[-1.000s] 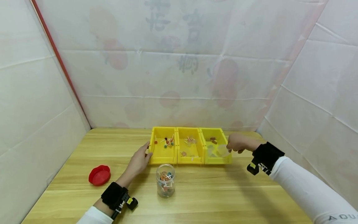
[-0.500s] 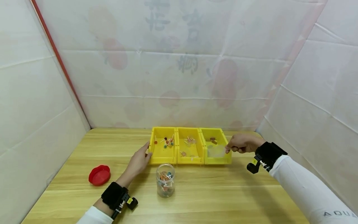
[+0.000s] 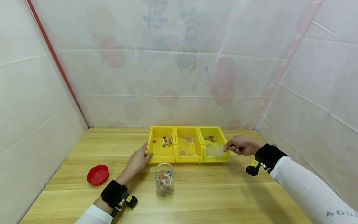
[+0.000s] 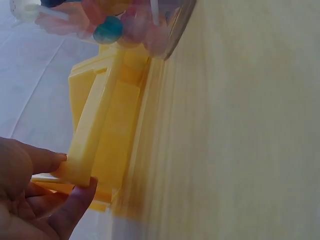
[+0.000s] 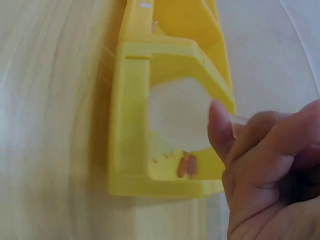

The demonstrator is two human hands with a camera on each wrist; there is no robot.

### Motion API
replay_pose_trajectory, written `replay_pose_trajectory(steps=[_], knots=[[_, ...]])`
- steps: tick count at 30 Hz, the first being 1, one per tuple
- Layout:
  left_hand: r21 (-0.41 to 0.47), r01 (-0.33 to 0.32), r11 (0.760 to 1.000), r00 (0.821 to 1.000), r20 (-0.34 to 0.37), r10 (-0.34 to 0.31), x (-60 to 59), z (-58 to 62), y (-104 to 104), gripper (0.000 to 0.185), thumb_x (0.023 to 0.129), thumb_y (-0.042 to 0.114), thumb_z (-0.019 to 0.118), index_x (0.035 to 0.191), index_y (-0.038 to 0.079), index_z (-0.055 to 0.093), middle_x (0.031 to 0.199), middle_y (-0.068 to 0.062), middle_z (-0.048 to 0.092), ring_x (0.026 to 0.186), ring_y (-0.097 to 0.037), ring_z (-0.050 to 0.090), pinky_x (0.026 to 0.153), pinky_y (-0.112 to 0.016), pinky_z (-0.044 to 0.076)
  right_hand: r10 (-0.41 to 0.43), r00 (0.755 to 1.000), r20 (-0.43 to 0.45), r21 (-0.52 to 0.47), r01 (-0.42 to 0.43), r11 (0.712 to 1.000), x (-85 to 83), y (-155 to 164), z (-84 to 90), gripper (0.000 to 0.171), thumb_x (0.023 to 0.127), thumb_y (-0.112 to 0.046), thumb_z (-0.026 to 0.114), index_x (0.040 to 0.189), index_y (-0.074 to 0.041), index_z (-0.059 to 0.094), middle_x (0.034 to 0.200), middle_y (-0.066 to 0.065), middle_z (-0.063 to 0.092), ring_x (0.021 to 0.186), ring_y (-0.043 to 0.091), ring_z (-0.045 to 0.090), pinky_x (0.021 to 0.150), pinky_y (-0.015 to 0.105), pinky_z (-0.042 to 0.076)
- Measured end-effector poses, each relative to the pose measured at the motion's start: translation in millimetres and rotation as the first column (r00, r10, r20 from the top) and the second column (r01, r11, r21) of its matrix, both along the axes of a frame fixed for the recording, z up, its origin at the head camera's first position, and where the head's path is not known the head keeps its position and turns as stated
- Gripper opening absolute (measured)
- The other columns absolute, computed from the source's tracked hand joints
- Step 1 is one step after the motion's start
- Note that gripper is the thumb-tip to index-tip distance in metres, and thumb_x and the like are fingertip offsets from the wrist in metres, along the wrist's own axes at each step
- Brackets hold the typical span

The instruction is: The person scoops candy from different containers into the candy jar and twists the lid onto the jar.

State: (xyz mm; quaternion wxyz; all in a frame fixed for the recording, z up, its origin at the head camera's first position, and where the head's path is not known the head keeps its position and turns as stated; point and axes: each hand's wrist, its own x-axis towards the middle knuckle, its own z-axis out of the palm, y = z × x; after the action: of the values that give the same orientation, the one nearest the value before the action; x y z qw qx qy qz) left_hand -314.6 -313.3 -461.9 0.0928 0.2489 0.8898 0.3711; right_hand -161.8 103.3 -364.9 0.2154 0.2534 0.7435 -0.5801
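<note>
Right hand point(image 3: 241, 145) lowered clear wrapper point(image 3: 214, 150) into bin point(image 3: 215, 158).

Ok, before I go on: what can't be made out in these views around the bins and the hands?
- Right hand: it pinches a pale translucent disc over the right bin; what the disc is stays unclear, motion-blurred in the right wrist view.
- Jar: cut off by the left wrist view's top edge.
- Bin contents: too small in the head view.
- Left hand: its palm is hidden.
</note>
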Motion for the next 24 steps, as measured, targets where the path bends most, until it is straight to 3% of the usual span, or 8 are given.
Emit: replay_pose_trajectory(steps=[6, 12, 15, 24], knots=[[-0.02, -0.001, 1.0, 1.0, 0.009, 0.002, 0.6, 1.3, -1, 0.064, 0.099, 0.017, 0.059, 0.153, 0.0, 0.028, 0.135, -0.025, 0.054, 0.08, -0.021, 0.06, 0.058, -0.028, 0.047, -0.09, 0.996, -0.027, -0.1, 0.087, 0.991, 3.2, -6, -26.2, 0.031, 0.104, -0.011, 0.041, 0.121, 0.013, 0.053, 0.066, -0.001, 0.052, 0.045, 0.001, 0.038, 0.042, 0.013, 0.039], [-0.025, -0.019, 1.0, 0.999, 0.034, 0.02, 1.4, 2.2, -1, 0.063, 0.1, 0.018, 0.058, 0.153, 0.0, 0.029, 0.126, -0.024, 0.06, 0.073, -0.019, 0.057, 0.055, -0.029, 0.045, -0.199, 0.977, -0.078, -0.167, 0.184, 0.969, -3.3, -15, -39.0, 0.035, 0.105, -0.01, 0.036, 0.133, 0.012, 0.04, 0.076, 0.002, 0.055, 0.046, 0.0, 0.038, 0.044, 0.011, 0.039], [-0.026, -0.019, 0.999, 0.999, 0.034, 0.02, 1.6, 2.1, 0, 0.063, 0.1, 0.018, 0.058, 0.153, 0.0, 0.029, 0.125, -0.024, 0.06, 0.073, -0.019, 0.056, 0.055, -0.028, 0.045, -0.223, 0.971, -0.086, -0.165, 0.207, 0.964, -9.3, -19, -42.6, 0.036, 0.106, -0.01, 0.036, 0.134, 0.012, 0.04, 0.077, 0.002, 0.055, 0.047, 0.0, 0.036, 0.045, 0.012, 0.039], [-0.012, -0.011, 1.0, 1.0, 0.007, 0.011, 4.1, 1.9, -2, 0.063, 0.099, 0.016, 0.059, 0.152, -0.001, 0.03, 0.11, -0.021, 0.066, 0.072, -0.018, 0.058, 0.054, -0.028, 0.046, -0.277, 0.947, -0.165, -0.102, 0.263, 0.96, -18.4, -31, -46.7, 0.025, 0.104, -0.006, 0.036, 0.112, 0.009, 0.054, 0.074, 0.002, 0.055, 0.048, 0.001, 0.043, 0.047, 0.013, 0.042]])
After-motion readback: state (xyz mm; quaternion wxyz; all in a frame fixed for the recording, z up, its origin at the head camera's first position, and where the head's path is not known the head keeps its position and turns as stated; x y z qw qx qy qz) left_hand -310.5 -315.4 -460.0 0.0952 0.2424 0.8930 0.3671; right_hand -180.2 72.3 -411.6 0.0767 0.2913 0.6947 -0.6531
